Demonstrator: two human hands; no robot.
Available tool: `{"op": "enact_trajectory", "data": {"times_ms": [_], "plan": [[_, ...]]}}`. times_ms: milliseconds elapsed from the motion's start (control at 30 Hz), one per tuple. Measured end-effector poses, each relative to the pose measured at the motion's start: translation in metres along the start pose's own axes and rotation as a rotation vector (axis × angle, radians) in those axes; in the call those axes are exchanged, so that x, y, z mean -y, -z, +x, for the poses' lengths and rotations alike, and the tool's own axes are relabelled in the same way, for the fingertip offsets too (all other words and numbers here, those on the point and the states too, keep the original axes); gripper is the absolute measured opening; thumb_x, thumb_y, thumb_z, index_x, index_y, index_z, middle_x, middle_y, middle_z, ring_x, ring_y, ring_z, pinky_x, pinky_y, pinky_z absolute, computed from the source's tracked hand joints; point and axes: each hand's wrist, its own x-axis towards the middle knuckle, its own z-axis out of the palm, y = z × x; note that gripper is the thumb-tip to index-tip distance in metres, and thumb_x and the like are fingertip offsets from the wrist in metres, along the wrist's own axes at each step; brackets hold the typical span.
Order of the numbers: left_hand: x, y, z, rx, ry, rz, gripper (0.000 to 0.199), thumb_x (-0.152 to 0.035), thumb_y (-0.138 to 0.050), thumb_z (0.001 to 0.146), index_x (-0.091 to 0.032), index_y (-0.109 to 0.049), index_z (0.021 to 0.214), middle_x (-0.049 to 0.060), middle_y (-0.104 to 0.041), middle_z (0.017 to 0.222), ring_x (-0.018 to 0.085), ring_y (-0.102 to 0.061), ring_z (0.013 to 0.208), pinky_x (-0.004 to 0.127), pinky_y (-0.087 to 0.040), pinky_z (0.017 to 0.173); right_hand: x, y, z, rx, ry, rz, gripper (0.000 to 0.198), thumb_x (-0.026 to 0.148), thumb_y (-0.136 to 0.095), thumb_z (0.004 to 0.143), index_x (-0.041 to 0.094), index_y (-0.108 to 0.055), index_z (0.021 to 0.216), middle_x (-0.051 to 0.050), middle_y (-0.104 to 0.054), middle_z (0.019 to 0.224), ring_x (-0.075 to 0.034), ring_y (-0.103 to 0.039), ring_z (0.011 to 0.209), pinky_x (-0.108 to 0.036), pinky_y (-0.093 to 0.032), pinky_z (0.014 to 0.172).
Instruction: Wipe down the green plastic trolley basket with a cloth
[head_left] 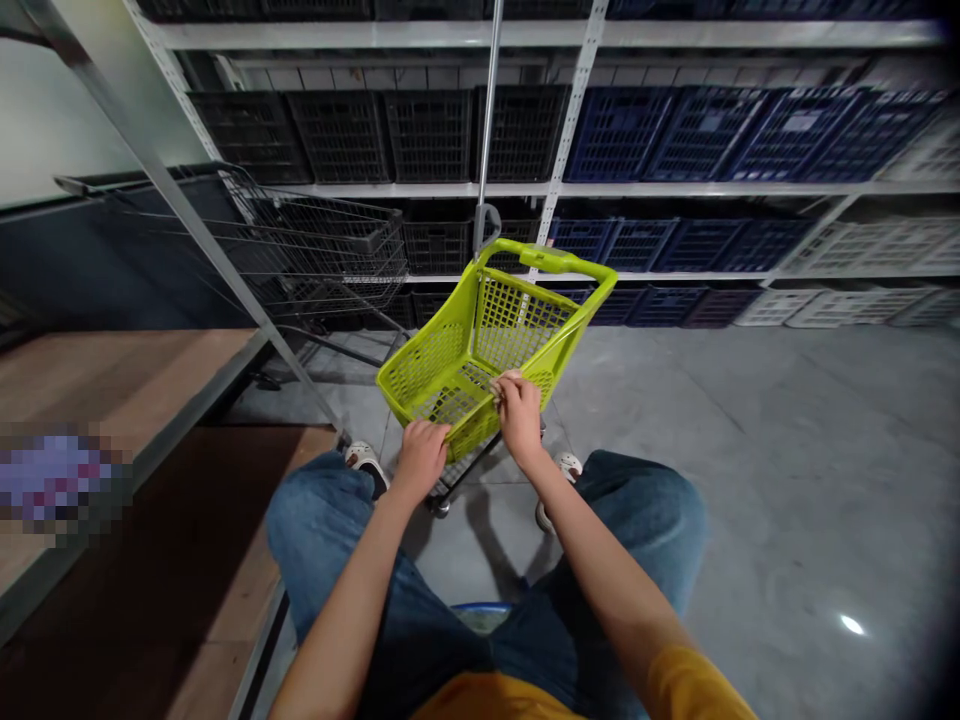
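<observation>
A lime-green plastic shopping cart [442, 350] stands between my knees, its front rim towards me and its handle at the far side. My left hand [424, 455] is closed over the near left part of that rim. Further right, my right hand [519, 405] pinches a small pale, crumpled cloth [504, 380] against the rim near the front right corner. Most of the cloth is hidden behind the fingers. The cart's basket has latticed walls and holds nothing that I can see.
Shelves with black crates [341, 135] and blue crates [622, 130] line the back. A dark wire cart [330, 245] stands behind on the left. A wooden shelf unit [172, 365] with a metal post [202, 250] is close on my left. Grey floor [765, 450] extends right.
</observation>
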Motion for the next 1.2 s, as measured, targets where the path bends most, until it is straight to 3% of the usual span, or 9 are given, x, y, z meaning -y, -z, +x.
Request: {"op": "enact_trajectory", "data": {"times_ms": [200, 300, 500, 767, 867, 1033, 1100, 1200], "plan": [[-0.005, 0.000, 0.001, 0.002, 0.015, 0.023, 0.019, -0.015, -0.053, 0.084, -0.019, -0.059, 0.101, 0.009, -0.065, 0.092, 0.027, -0.054, 0.097, 0.044, -0.041, 0.093, 0.038, -0.020, -0.047, 0.087, 0.146, 0.151, 0.034, 0.014, -0.043, 0.092, 0.023, -0.059, 0.121, -0.011, -0.057, 0.115, -0.023, -0.050, 0.109, -0.040, -0.045, 0.096], [-0.002, 0.002, 0.000, 0.008, 0.021, 0.027, 0.017, -0.016, -0.052, 0.084, -0.019, -0.059, 0.099, 0.009, -0.064, 0.092, 0.028, -0.055, 0.098, 0.045, -0.041, 0.092, 0.035, -0.022, -0.054, 0.116, 0.204, 0.207, 0.032, 0.015, -0.045, 0.092, 0.024, -0.059, 0.119, -0.009, -0.057, 0.112, -0.022, -0.051, 0.105, -0.038, -0.047, 0.092], [-0.001, 0.001, -0.001, -0.008, 0.014, -0.017, 0.026, -0.015, -0.050, 0.085, -0.021, -0.059, 0.108, 0.009, -0.066, 0.097, 0.028, -0.056, 0.101, 0.046, -0.041, 0.095, 0.017, -0.019, -0.046, 0.025, 0.049, 0.209, 0.027, 0.010, -0.052, 0.084, 0.023, -0.061, 0.105, -0.007, -0.060, 0.103, -0.024, -0.051, 0.101, -0.042, -0.041, 0.090], [-0.003, 0.001, 0.000, -0.022, 0.032, -0.012, 0.024, -0.016, -0.052, 0.085, -0.021, -0.059, 0.107, 0.008, -0.066, 0.096, 0.026, -0.056, 0.100, 0.046, -0.040, 0.098, 0.021, -0.080, -0.149, 0.044, -0.188, 0.338, 0.021, 0.005, -0.043, 0.079, 0.022, -0.052, 0.086, -0.004, -0.053, 0.093, -0.020, -0.048, 0.092, -0.035, -0.043, 0.082], [0.002, 0.001, -0.001, -0.030, 0.035, 0.001, 0.023, -0.016, -0.053, 0.085, -0.021, -0.059, 0.106, 0.008, -0.066, 0.096, 0.026, -0.056, 0.100, 0.046, -0.040, 0.099, 0.031, -0.078, -0.141, 0.026, -0.258, 0.443, 0.018, 0.006, -0.041, 0.079, 0.022, -0.048, 0.083, -0.003, -0.050, 0.088, -0.019, -0.048, 0.087, -0.033, -0.042, 0.079], [0.006, 0.002, -0.001, -0.022, 0.027, -0.011, 0.024, -0.012, -0.051, 0.083, -0.021, -0.059, 0.105, 0.007, -0.066, 0.094, 0.025, -0.055, 0.098, 0.045, -0.040, 0.100, 0.060, -0.059, -0.094, -0.095, -0.287, 0.585, 0.016, 0.010, -0.044, 0.083, 0.023, -0.049, 0.093, -0.005, -0.051, 0.097, -0.019, -0.050, 0.091, -0.034, -0.044, 0.084], [0.006, 0.003, -0.001, -0.024, 0.031, -0.015, 0.026, -0.012, -0.051, 0.083, -0.021, -0.059, 0.105, 0.007, -0.066, 0.095, 0.025, -0.055, 0.099, 0.045, -0.040, 0.101, 0.059, -0.061, -0.096, -0.080, -0.234, 0.552, 0.019, 0.009, -0.044, 0.082, 0.023, -0.050, 0.093, -0.006, -0.052, 0.099, -0.020, -0.050, 0.096, -0.036, -0.043, 0.087], [0.006, 0.003, -0.002, -0.033, 0.039, -0.009, 0.026, -0.014, -0.051, 0.084, -0.021, -0.059, 0.107, 0.008, -0.066, 0.097, 0.026, -0.056, 0.100, 0.047, -0.039, 0.102, 0.038, -0.072, -0.125, 0.078, -0.129, 0.457, 0.025, 0.005, -0.043, 0.076, 0.023, -0.053, 0.090, -0.006, -0.054, 0.099, -0.021, -0.048, 0.098, -0.038, -0.043, 0.088]]}}
